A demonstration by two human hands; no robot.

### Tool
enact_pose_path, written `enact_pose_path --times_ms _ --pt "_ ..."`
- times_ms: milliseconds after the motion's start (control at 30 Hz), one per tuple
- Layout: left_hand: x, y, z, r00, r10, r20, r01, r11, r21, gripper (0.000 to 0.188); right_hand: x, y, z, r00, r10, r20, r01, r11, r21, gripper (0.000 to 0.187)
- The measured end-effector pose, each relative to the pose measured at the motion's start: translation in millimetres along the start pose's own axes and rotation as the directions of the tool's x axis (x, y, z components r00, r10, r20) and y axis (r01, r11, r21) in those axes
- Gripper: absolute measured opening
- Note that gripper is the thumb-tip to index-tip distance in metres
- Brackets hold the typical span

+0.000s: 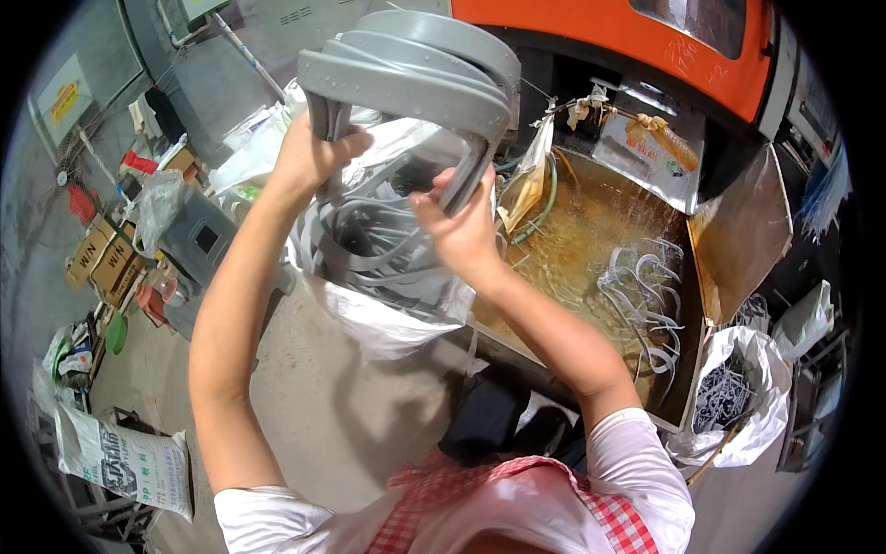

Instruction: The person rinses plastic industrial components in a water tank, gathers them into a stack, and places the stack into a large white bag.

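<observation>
A nested stack of grey plastic arch-shaped pieces (406,78) is lifted high in front of me, its curved side up. My left hand (312,152) is closed round the stack's left ends. My right hand (461,231) grips the right ends, with the fingers partly behind them. Right below the stack stands a white woven sack (378,323), its mouth spread wide. Many similar grey curved pieces (383,245) fill it in a loose heap.
To the right, a metal tank (678,427) holds brownish water with pale curved pieces (646,286) in it. Beyond is an orange machine (609,42). A white bag of grey scraps (729,392) stands at the right. Left are a grey bin (198,235), cartons (101,258) and a full sack (129,466).
</observation>
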State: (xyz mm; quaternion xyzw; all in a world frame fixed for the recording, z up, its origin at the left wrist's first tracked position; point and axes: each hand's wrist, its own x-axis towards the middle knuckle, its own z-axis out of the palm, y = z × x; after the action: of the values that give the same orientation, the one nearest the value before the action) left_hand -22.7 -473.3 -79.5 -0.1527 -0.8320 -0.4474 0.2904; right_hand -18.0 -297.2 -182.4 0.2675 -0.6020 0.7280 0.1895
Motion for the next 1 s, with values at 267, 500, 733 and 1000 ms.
enact_pose_path --times_ms 267,500,733,1000 --pt "15 4 -67 0.979 -0.185 0.084 0.182 0.982 0.041 0.022 -65 59 -71 0.888 0.423 0.179 -0.263 0.788 -0.556 0.074" --pt "36 -33 -13 0.797 -0.418 0.436 0.129 0.823 0.554 0.03 -89 96 -61 0.863 0.488 0.133 -0.505 0.817 0.277 0.029" --pt "15 -104 52 0.489 -0.643 0.59 -0.493 0.354 0.795 0.055 -95 102 -48 0.865 0.446 0.232 -0.501 0.726 0.471 0.034" --pt "12 -89 78 0.576 -0.524 0.627 -0.353 0.532 0.769 0.069 -88 101 -53 0.796 0.531 0.29 -0.604 0.724 0.332 0.038"
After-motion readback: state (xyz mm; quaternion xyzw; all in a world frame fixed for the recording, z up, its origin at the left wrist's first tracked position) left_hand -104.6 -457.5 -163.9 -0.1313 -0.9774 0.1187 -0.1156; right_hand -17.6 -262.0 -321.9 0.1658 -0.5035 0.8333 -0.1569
